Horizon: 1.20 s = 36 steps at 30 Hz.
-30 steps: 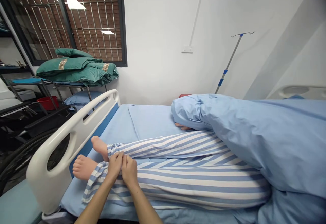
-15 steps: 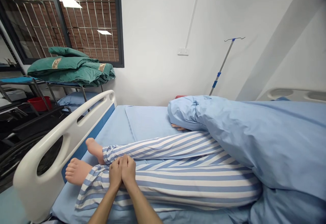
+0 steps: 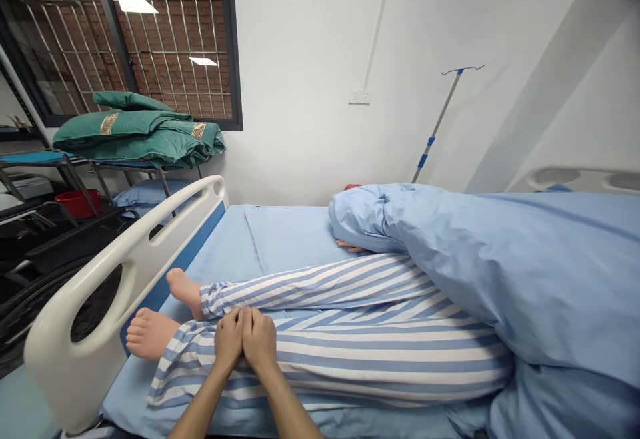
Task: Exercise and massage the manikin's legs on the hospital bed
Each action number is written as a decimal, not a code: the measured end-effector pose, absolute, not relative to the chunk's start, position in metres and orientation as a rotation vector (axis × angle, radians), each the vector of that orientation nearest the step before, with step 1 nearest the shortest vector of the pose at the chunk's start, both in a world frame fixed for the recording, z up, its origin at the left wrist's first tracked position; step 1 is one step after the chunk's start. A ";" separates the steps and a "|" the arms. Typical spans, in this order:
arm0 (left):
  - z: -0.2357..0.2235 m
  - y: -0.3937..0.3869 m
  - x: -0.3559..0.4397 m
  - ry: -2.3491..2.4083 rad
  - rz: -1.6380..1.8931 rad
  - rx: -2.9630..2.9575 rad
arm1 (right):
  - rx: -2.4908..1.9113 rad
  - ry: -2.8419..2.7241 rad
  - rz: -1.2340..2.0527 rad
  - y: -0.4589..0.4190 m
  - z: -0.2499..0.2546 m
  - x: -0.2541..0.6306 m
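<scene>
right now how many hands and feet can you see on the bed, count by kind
person's hands: 2 (left hand, right hand)
lying figure's feet: 2 (upper foot, lower foot)
lying figure's hand: 1 (hand)
total: 5

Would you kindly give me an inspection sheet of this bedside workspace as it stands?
Surface: blue bed sheet, white footboard at its end.
Job's things: mannequin's bare feet in striped trousers, blue blanket over the rest.
Clutter: folded green blankets on a rack, red tub below.
Grips: left hand and right hand side by side on the trousers, touching each other; grasp unclear.
Cables: nothing seen.
Surroundings: IV pole, barred window, wall socket.
</scene>
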<state>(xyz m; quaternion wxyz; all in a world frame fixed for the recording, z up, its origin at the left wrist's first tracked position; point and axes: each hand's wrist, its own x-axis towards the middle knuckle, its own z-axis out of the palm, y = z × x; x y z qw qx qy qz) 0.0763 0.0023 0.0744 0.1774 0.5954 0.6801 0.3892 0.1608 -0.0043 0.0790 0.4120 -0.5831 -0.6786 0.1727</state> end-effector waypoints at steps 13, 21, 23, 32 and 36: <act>0.069 0.012 0.106 1.640 1.437 1.401 | -1.268 -1.376 0.730 0.003 0.077 0.167; 0.074 0.006 0.106 1.760 1.336 1.528 | -1.351 -1.466 0.688 0.007 0.086 0.175; 0.075 0.005 0.109 1.765 1.271 1.579 | -1.387 -1.582 0.613 0.007 0.093 0.184; 0.072 0.002 0.116 1.918 1.059 1.726 | -1.395 -1.634 0.581 -0.001 0.082 0.204; 0.073 0.002 0.117 1.911 1.015 1.752 | -1.364 -1.584 0.624 -0.001 0.079 0.204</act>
